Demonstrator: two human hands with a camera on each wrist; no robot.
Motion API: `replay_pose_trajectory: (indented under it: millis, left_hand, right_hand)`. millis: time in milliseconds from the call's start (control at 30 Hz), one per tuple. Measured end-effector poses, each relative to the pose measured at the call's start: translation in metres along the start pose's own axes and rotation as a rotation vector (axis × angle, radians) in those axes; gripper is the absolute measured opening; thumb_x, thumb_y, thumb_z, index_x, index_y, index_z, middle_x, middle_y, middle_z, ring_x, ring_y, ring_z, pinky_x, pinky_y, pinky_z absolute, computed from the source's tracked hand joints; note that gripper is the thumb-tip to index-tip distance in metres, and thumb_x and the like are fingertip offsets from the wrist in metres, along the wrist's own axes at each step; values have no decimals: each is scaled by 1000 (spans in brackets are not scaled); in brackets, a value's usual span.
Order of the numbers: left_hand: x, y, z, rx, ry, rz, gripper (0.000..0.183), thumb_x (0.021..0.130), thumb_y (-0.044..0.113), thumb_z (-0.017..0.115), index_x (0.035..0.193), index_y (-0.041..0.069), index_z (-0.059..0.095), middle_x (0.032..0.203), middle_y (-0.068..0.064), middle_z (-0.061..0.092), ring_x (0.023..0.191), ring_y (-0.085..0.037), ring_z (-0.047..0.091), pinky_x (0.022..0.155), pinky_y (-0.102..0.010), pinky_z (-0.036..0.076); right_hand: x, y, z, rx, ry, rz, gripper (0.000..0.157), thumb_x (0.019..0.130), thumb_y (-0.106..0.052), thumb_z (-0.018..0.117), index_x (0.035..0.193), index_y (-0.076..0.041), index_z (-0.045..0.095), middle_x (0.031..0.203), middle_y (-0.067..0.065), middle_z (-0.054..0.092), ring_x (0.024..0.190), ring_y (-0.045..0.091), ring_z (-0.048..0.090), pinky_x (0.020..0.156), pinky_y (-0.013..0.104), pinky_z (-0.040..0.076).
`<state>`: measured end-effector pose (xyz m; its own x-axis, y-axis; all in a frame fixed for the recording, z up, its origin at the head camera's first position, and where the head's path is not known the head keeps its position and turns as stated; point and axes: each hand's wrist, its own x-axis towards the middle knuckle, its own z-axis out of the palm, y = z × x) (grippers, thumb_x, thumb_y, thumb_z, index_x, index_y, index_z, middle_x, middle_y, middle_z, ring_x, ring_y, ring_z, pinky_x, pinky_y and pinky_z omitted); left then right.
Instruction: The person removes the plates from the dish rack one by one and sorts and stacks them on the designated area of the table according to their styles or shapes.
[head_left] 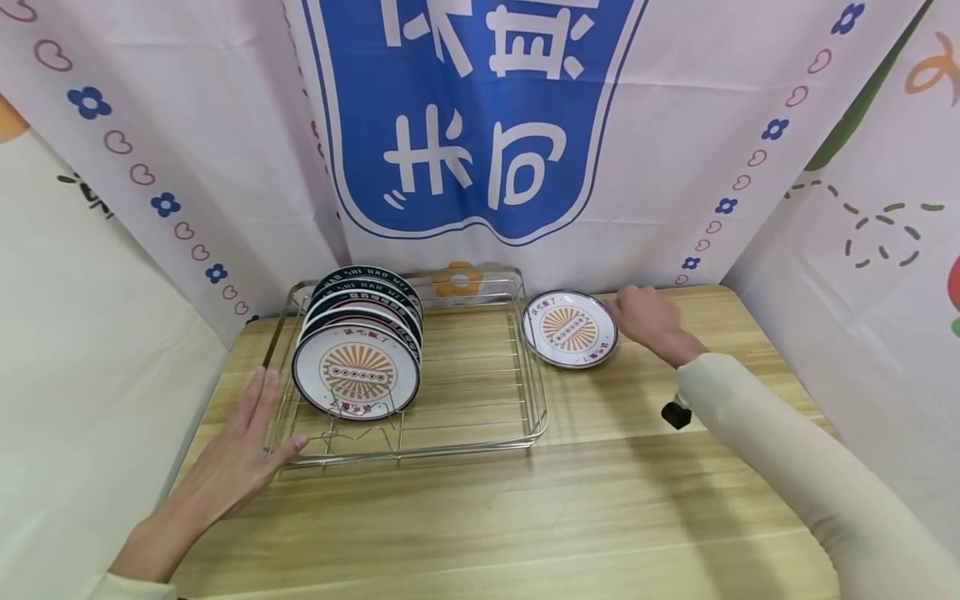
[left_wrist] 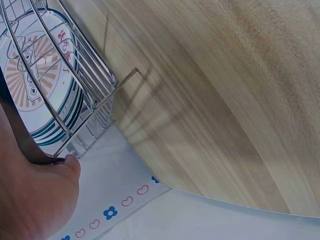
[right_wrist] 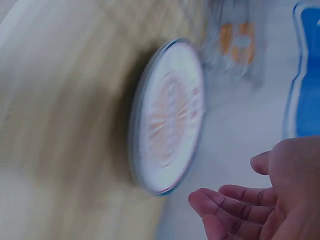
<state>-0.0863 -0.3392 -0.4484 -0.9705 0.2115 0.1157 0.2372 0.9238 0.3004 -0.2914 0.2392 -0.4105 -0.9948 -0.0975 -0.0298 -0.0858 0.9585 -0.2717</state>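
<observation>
A wire dish rack [head_left: 480,448] stands on the table with several round plates leaning in its left end. The front plate [head_left: 356,371] is white with an orange sunburst. My left hand [head_left: 238,454] rests along the rack's left front corner, fingers extended; in the left wrist view the thumb [left_wrist: 72,165] lies at the rack's edge. Right of the rack, a smaller white plate [head_left: 570,330] with the same sunburst lies face up. My right hand [right_wrist: 250,205] is just beyond that plate's right edge, fingers loosely bent around nothing, with a gap to the rim in the right wrist view.
The wood-grain table [head_left: 465,525] runs up to a white cloth backdrop [head_left: 262,167] with a large blue sign [head_left: 472,125]. Cloth walls also close off the left and right sides. The rack's right half shows bare wires.
</observation>
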Motion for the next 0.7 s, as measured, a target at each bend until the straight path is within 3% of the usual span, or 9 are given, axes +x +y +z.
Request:
replay_pose_trajectory:
  millis: [267, 500, 700]
  left_hand:
    - [1, 0, 0, -14, -3, 4, 99, 107, 46, 59, 170, 9, -8, 176, -16, -14, 152, -61, 18, 107, -81, 33]
    - [-1, -1, 2, -21, 3, 6, 99, 107, 46, 59, 170, 8, -7, 176, -17, -14, 152, -62, 18, 109, -80, 32]
    - [0, -1, 1, -11, -4, 0, 101, 106, 46, 60, 170, 10, -9, 176, -17, -15, 145, -68, 25, 106, -82, 34]
  right_hand:
    - [-13, -62, -43, -37, 64, -169, 45, 112, -36, 45, 80, -10, 61, 68, 8, 57, 65, 26, 57, 55, 38, 44]
    - [-26, -120, -74, -105, 66, -341, 39, 110, -38, 55, 114, -5, 76, 90, 9, 76, 76, 25, 70, 68, 44, 60]
    - [-39, -173, -86, -160, 85, -471, 35, 109, -40, 56, 104, -11, 76, 69, 0, 63, 62, 19, 61, 53, 37, 52]
